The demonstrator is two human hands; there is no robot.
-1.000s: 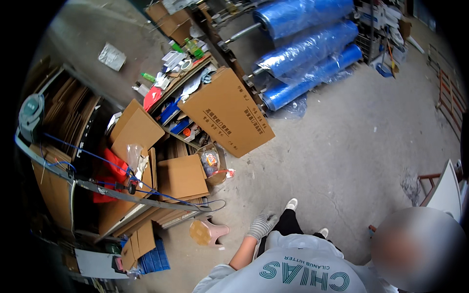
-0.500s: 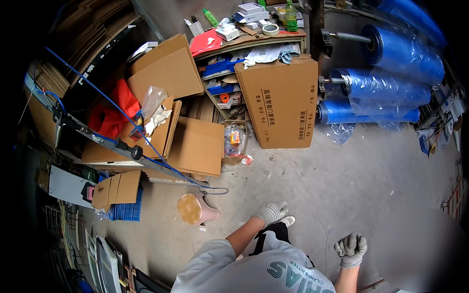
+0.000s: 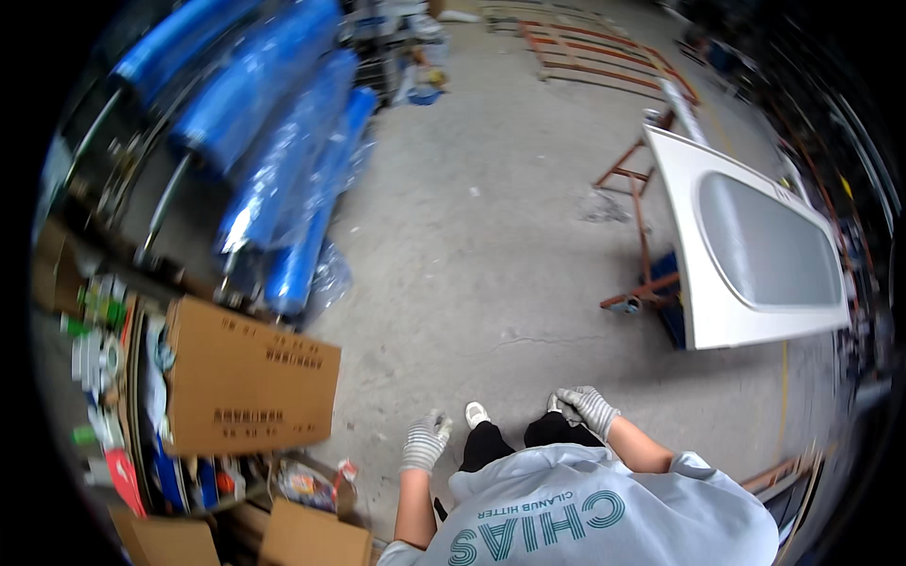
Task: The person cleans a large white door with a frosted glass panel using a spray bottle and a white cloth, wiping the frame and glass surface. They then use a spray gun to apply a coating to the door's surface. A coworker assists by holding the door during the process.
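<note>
My left hand (image 3: 427, 440), in a pale striped work glove, hangs in front of me on the left with its fingers loosely curled and nothing visible in it. On the right, my right hand (image 3: 589, 408) wears a matching glove. Its fingers reach inward over my right shoe, half bent, with no object seen between them. Both hands are away from the things around me. The nearest thing to the left one is a stack of brown cardboard sheets (image 3: 250, 387), standing upright.
Rolls of blue plastic film (image 3: 255, 85) sit on metal bars at the far left. To the right, a white panel with a grey rounded window (image 3: 675, 226) leans on a red-brown metal stand (image 3: 642, 222). A red frame (image 3: 604, 57) lies farther off. Grey concrete floor (image 3: 453, 236) lies between.
My view has swung to the right: the film rolls and cardboard now lie on the left, and the white panel has come into sight. Both hands have moved, still without a visible object.
</note>
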